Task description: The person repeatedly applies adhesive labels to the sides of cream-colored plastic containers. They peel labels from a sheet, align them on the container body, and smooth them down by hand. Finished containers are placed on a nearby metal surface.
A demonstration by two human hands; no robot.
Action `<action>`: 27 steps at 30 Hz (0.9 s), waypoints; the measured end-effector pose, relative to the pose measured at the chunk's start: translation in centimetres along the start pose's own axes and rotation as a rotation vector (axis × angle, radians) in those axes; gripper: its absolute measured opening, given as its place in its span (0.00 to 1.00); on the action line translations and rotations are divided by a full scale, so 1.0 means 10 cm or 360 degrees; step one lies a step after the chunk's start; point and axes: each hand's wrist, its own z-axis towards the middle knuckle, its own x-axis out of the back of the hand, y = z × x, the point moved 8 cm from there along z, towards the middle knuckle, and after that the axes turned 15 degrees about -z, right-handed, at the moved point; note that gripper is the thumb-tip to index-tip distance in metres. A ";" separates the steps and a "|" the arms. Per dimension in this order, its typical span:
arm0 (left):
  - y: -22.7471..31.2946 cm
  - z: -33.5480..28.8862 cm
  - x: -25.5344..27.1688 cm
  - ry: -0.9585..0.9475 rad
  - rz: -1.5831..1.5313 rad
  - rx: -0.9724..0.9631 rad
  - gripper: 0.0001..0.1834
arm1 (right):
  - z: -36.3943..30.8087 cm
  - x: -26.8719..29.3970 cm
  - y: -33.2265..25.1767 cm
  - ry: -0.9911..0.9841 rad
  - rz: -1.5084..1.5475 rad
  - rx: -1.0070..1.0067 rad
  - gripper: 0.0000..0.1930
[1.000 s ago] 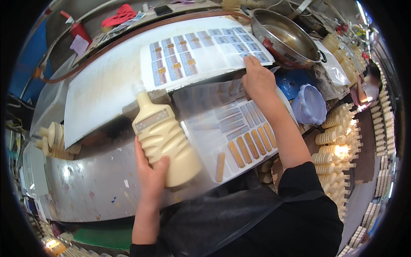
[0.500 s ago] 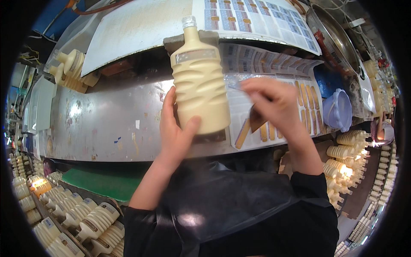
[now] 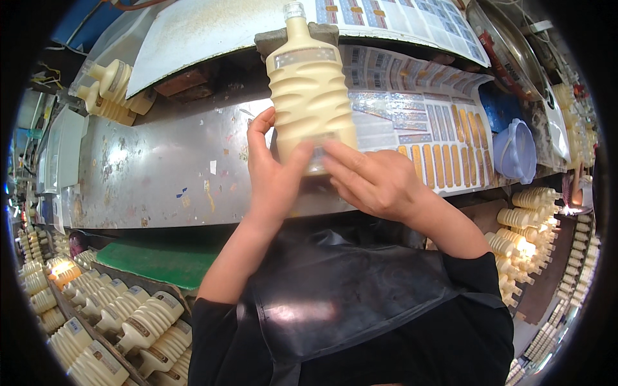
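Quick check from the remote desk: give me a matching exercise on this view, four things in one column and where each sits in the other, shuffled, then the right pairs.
Things:
1. ribbed cream bottle
2. sheet of orange strip labels
3. pale blue plastic tub
4. green mat

Places:
A. below the metal bench's near edge, on the person's left
B. held up between the left hand and right hand
C. at the right end of the bench, past the labels
D. flat on the bench, right of the bottle

Pairs: 1-B, 2-D, 3-C, 4-A
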 end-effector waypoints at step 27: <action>-0.18 -0.10 0.02 -0.0128 -0.0287 -0.0021 0.41 | -0.42 -0.71 0.53 -0.0399 0.1575 -0.1900 0.18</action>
